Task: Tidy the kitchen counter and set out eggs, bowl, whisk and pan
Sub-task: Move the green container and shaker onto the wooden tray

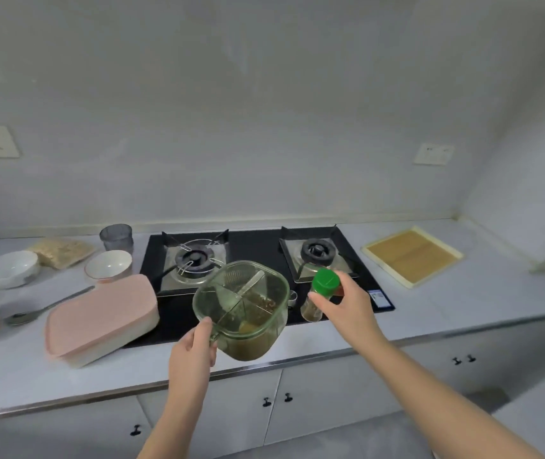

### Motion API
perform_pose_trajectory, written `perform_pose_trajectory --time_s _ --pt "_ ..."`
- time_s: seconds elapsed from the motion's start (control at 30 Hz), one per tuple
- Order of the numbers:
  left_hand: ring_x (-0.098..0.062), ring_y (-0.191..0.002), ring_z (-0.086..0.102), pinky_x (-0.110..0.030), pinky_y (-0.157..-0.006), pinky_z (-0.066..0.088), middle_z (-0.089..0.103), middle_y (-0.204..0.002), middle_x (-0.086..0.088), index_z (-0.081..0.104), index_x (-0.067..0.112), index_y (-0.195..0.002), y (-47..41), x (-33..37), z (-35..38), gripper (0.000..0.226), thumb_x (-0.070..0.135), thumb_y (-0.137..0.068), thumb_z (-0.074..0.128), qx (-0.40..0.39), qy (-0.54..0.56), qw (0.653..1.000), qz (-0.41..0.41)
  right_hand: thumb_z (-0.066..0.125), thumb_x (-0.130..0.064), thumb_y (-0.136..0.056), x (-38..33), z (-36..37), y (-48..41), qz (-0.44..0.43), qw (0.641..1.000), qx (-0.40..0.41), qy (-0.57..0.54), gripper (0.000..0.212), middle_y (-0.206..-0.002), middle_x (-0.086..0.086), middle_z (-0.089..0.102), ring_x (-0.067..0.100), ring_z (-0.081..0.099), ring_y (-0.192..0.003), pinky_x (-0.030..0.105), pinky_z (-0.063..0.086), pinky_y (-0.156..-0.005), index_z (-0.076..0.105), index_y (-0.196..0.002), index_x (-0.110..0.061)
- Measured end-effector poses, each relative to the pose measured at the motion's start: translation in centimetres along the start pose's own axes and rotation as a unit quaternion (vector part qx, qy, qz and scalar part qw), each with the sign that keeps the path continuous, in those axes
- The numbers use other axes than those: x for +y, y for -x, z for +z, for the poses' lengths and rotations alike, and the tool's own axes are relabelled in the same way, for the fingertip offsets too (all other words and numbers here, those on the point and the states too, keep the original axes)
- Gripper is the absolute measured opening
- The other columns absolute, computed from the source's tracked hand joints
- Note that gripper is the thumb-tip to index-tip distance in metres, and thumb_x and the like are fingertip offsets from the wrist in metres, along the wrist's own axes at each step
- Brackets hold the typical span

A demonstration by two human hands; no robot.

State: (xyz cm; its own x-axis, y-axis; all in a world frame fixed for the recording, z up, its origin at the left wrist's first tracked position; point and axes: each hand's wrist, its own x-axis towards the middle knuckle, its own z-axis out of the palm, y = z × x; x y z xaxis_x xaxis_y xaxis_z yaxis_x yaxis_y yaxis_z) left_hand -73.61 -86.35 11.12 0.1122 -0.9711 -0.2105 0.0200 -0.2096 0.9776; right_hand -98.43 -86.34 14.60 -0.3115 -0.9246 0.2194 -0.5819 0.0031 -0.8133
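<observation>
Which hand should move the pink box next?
Probably the left hand: the pink box sits left of it, though it first must put down the green container. The right hand grips the spice jar, farther off.

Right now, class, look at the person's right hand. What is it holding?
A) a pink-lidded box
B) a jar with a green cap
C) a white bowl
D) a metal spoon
B: the right hand grips the jar with a green cap over the stove, while the left hand holds the clear green container at its near edge.
</observation>
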Motion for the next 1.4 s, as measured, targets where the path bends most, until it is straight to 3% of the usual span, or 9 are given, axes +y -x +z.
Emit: perform_pose_trajectory --time_s 0.17,0.57,0.73,1.07,1.23,1.4 --pt "-0.02 -0.06 0.032 -0.034 -0.061 0.028 0.036 -0.061 -0.009 0.044 0.009 -0.069 -1.3 0.4 8.3 0.041 0.039 -0.097 0.042 -0.061 -0.022 0.997 0.031 0.076 -0.027 -0.079 5.5 -5.4 -1.6 0.039 0.998 0.05 0.002 0.028 -0.092 -0.013 0.065 0.001 0.059 -0.087 0.013 0.043 -0.072 0.06 -0.102 -0.026" --pt "-0.016 -0.055 0.03 -0.027 -0.056 0.032 0.035 -0.067 -0.011 0.046 0.01 -0.074 -10.4 2.9 33.6 0.035 0.037 -0.097 0.046 -0.194 -0.002 0.981 0.023 0.077 -0.022 -0.079 17.9 -19.9 -13.0 0.115 0.983 0.131 0.063 0.026 -0.093 -0.013 0.065 -0.001 0.058 -0.088 0.005 0.042 -0.071 0.06 -0.098 -0.028" --pt "-0.017 -0.059 0.033 -0.029 -0.063 0.033 0.036 -0.068 -0.011 0.045 0.009 -0.074 -12.8 3.2 41.6 0.038 0.04 -0.097 0.045 -0.215 -0.016 0.976 0.017 0.075 -0.021 -0.081 22.5 -24.1 -15.9 0.151 0.97 0.187 0.035 0.023 -0.094 -0.016 0.064 -0.002 0.057 -0.089 0.006 0.042 -0.07 0.061 -0.099 -0.026" --pt "-0.013 -0.057 0.037 -0.03 -0.059 0.032 0.043 -0.061 -0.002 0.045 0.012 -0.064 -15.9 -0.8 53.9 0.042 0.037 -0.097 0.046 -0.179 -0.03 0.983 0.017 0.075 -0.02 -0.081 34.4 -30.1 -25.9 0.17 0.977 0.131 -0.001 0.025 -0.095 -0.009 0.066 0.002 0.059 -0.087 0.013 0.044 -0.074 0.062 -0.102 -0.018" --pt "-0.018 -0.06 0.031 -0.033 -0.06 0.026 0.036 -0.063 -0.009 0.04 0.009 -0.066 -17.5 -2.8 59.0 0.041 0.036 -0.097 0.045 -0.128 -0.042 0.991 0.017 0.076 -0.02 -0.079 39.7 -33.9 -31.8 0.182 0.979 0.088 0.011 0.026 -0.091 -0.007 0.065 0.001 0.059 -0.081 0.009 0.041 -0.065 0.061 -0.1 -0.018" --pt "-0.019 -0.06 0.034 -0.033 -0.062 0.029 0.039 -0.062 -0.007 0.042 0.009 -0.066 -18.6 -4.5 62.4 0.041 0.035 -0.097 0.045 -0.078 -0.068 0.994 0.013 0.075 -0.017 -0.078 44.0 -36.2 -35.2 0.198 0.978 0.057 0.036 0.026 -0.088 -0.003 0.064 0.002 0.057 -0.074 0.008 0.041 -0.056 0.059 -0.099 -0.016"
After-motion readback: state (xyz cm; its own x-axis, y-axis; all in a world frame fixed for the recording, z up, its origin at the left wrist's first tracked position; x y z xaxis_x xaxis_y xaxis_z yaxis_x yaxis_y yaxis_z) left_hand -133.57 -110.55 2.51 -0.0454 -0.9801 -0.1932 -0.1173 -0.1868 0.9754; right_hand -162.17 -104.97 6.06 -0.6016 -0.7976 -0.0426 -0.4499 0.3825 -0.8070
